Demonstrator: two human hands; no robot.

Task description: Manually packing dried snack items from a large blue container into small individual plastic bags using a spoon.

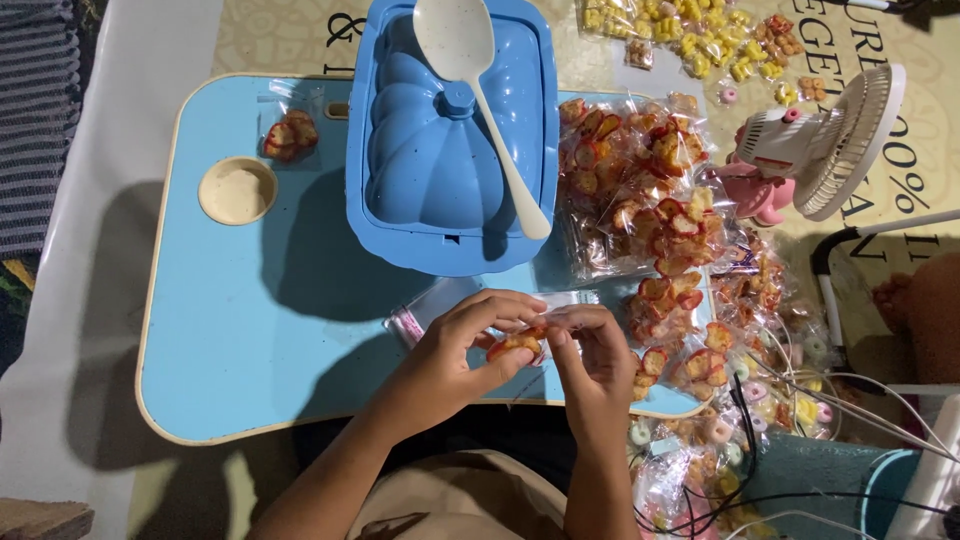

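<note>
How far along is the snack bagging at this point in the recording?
Done: a large pile of filled packets lies right of the blue lidded container, and one filled packet sits at the blue table's far left. In hand: the left hand and right hand hold a small clear bag with red-orange snacks. Left: how much stays unpacked is hidden under the lid.

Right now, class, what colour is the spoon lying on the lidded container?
White. The spoon rests across the blue container, shown best in the head view.
</note>
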